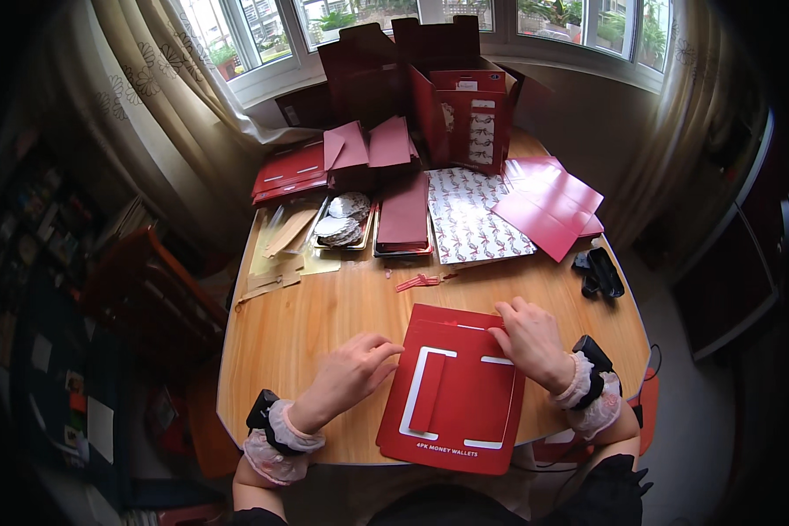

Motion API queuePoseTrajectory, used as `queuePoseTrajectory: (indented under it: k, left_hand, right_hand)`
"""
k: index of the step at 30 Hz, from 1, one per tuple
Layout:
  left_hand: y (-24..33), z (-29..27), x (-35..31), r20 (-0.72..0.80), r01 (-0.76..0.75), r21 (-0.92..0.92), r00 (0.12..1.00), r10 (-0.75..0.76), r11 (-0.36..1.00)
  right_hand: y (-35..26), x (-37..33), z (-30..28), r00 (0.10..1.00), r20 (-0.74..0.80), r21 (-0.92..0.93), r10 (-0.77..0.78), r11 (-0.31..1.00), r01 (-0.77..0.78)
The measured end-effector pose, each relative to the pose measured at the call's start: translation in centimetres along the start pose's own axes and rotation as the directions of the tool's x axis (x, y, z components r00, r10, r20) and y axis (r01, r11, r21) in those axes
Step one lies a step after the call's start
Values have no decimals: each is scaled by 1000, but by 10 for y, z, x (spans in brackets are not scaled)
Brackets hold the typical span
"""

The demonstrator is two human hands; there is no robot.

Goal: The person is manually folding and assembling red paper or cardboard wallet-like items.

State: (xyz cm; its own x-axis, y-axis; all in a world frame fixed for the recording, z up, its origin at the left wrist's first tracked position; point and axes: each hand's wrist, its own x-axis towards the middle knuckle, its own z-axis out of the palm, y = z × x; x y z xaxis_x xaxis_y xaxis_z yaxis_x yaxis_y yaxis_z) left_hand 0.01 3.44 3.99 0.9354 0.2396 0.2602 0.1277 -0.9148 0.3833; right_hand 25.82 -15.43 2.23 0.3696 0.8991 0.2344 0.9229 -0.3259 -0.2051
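A flat red cardboard package (451, 438) with white bracket-shaped markings and a line of white print lies at the table's near edge, slightly tilted. A narrow red strip (432, 394) shows inside the left bracket. More than one red layer seems stacked there, since edges show at the top and lower left. My left hand (351, 370) hovers by the package's left edge, fingers bent and apart, holding nothing. My right hand (531, 342) is at its upper right corner, with thumb and fingers spread over the card.
Behind lie small red tags (419, 282), a tray of white round pieces (344, 219), a tray of dark red cards (404, 215), patterned sheets (475, 215) and pink sheets (557, 210). Tall red boxes (460, 110) stand at the back; a black case (600, 273) sits right.
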Motion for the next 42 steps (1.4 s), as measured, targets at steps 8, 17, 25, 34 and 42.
queuePoseTrajectory:
  k: [8, 17, 25, 34, 42]
  left_hand:
    - [-4, 17, 6, 209, -244, 62, 951, 227, 968]
    - [-13, 22, 2, 269, -344, 105, 913, 306, 933]
    - [-5, -1, 0, 232, -266, 54, 941, 247, 962]
    - [-2, -3, 3, 222, -178, 25, 960, 168, 984]
    - [-14, 1, 3, 200, -95, -138, 972, 122, 986]
  right_hand:
    - [-5, 1, -5, 996, 45, 155, -82, 985, 75]
    - [-5, 4, 10, 976, -48, 410, -213, 887, 214]
    - [-7, 10, 0, 968, -185, 369, -170, 901, 228]
    - [-10, 6, -2, 975, -147, 351, -169, 912, 211]
    - [-8, 2, -2, 974, -140, 309, -179, 927, 214]
